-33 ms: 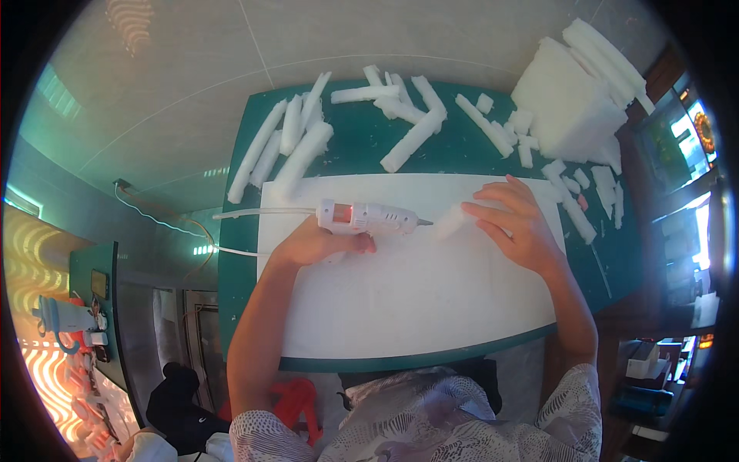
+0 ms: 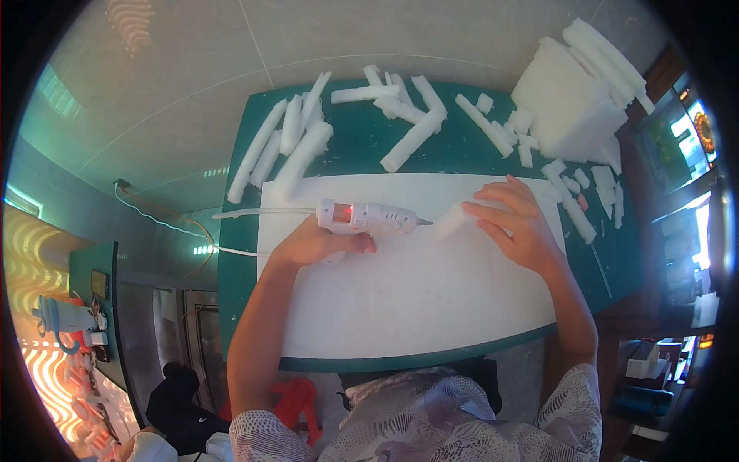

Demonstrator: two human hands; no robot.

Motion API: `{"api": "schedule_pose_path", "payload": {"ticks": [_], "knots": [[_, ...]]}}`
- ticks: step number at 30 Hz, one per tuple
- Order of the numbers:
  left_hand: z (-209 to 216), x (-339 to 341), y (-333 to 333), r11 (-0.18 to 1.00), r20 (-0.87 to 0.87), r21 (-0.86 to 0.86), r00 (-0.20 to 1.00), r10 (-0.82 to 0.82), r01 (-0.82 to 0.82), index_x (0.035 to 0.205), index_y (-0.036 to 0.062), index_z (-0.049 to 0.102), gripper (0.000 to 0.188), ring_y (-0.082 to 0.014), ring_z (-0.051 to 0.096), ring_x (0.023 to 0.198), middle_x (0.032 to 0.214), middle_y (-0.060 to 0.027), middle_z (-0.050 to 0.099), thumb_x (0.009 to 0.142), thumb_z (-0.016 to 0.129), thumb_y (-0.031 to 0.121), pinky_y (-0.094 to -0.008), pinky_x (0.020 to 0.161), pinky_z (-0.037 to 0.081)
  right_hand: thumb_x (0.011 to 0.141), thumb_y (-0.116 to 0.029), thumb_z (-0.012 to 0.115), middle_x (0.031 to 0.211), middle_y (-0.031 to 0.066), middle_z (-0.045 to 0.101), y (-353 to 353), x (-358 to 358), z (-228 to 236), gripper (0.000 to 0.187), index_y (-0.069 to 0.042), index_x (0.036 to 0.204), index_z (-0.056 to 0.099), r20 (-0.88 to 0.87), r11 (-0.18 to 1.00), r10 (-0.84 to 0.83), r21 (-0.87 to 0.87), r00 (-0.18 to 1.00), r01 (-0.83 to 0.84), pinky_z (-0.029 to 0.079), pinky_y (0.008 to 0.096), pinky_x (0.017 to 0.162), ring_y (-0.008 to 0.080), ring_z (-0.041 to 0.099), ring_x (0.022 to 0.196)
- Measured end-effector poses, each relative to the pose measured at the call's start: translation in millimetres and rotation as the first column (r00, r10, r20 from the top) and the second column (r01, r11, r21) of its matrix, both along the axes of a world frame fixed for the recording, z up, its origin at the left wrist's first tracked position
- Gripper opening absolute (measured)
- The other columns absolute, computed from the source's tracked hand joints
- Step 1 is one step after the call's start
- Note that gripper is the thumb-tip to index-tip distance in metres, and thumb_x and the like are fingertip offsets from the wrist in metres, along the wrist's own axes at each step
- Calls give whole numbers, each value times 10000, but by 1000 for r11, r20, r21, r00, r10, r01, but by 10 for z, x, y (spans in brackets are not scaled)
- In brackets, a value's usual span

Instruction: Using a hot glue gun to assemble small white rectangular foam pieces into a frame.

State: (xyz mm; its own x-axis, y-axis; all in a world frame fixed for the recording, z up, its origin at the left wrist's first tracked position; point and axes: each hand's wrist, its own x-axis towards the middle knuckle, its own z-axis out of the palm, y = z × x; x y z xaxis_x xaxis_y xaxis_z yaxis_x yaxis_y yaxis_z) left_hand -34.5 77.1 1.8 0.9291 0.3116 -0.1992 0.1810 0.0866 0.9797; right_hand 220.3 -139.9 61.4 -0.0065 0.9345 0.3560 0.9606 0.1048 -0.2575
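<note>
- spreading under all the work is a green table (image 2: 358, 146), with white foam sticks (image 2: 416, 142) along its far side.
- on the table lies a big white sheet (image 2: 416, 308), and both hands are over it.
- a fat white foam block (image 2: 566, 104) sits at the far right corner, well apart from the hands.
- the white glue gun (image 2: 377, 217) points from left to right, with its long side running across the sheet. its nose looks at the foam bit by the other hand.
- the left hand (image 2: 308, 242) is curled around the gun's handle, so the gun is held tight at its back end.
- the right hand (image 2: 516, 231) is bent, with its fingers a bit apart. its fingertips are at the right end of the foam bit, but i cannot tell if they pinch it.
- the small white foam bit (image 2: 450, 222) is between the two hands, nearer the right one. its long way seems to slant, from low on the left to high on the right.
- the gray tip (image 2: 424, 222) is just beside the foam bit's left side. i cannot tell if they touch.
</note>
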Motion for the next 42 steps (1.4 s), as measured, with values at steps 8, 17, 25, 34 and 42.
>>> {"api": "schedule_pose_path", "payload": {"ticks": [8,17,25,34,42], "knots": [[33,15,-29,1000,-57,20,998,23,-21,1019,63,676,266,-124,629,833,881,-32,701,758,709,93,-283,764,487,845,-96,689,1060,82,644,-16,5,-42,293,-180,1122,732,30,1000,6,14,1000,-6,380,484,1066,257,582,1051],[23,8,-28,999,-42,36,999,11,-10,1038,65,673,274,-122,626,826,880,-34,701,775,725,125,-280,753,481,861,-76,660,1031,92,632,-4,-53,8,308,-190,1138,729,101,1000,15,7,995,-16,393,453,1033,257,566,1022],[-22,2,11,999,-39,46,999,24,-23,1090,55,659,337,-165,654,847,909,-79,708,764,727,107,-306,783,509,876,-86,636,1051,101,625,-2,-56,22,305,-191,1148,724,154,999,29,-28,988,-25,378,463,1053,255,555,1052],[43,21,-6,998,-8,-12,998,65,-66,1059,33,665,290,-149,629,824,888,-67,698,785,715,112,-295,734,502,869,-87,635,1051,101,627,-9,-30,16,317,-195,1155,718,157,999,23,-33,987,-18,380,478,1055,263,565,1045],[56,31,20,991,-6,8,991,131,-131,1079,14,651,297,-149,619,773,896,-79,697,803,710,104,-298,668,496,870,-82,634,1048,98,629,2,-40,-7,313,-191,1151,718,157,999,36,-26,987,-33,384,481,1058,260,571,1041]]}}
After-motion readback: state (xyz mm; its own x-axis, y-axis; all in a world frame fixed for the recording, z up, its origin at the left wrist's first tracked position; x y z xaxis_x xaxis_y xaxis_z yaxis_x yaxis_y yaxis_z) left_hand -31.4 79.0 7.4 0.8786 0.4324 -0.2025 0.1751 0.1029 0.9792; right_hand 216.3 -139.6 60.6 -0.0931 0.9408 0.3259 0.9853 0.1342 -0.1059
